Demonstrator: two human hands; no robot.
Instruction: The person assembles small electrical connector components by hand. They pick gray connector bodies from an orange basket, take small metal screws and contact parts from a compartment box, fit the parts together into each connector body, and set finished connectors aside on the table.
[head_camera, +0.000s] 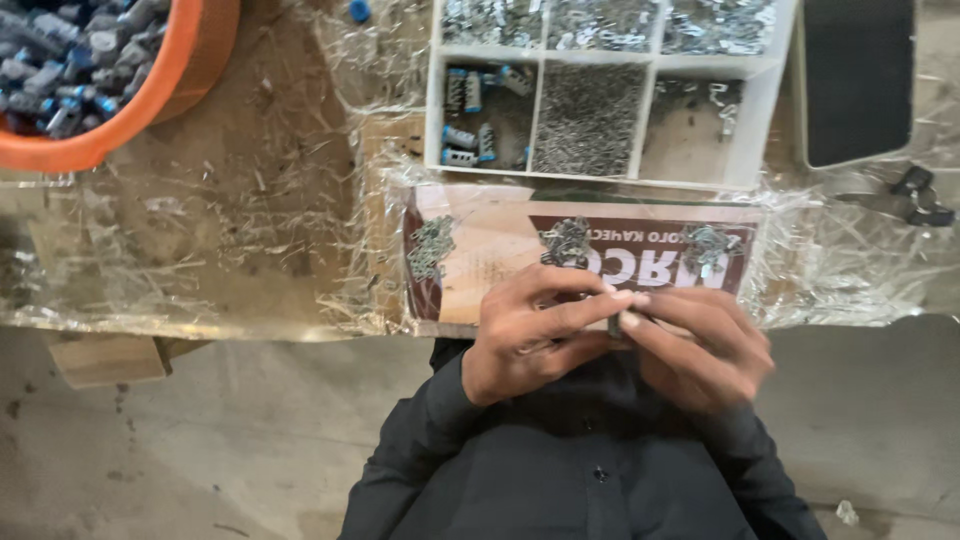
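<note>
My left hand (530, 335) and my right hand (705, 345) meet at the near edge of the table, fingertips pinched together on a small dark metal part (615, 322). Most of that part is hidden by my fingers. Just beyond my hands, three little heaps of small metal pieces lie on a brown and cream printed card: a left heap (432, 247), a middle heap (567, 241) and a right heap (708, 247).
A white divided tray (760, 90) with small metal parts and blue-grey cylinders stands behind the card. An orange tub (190, 70) full of blue-grey cylinders sits at far left. A black pad (858, 75) and dark clips (915, 195) lie at right. Crinkled clear plastic covers the tabletop.
</note>
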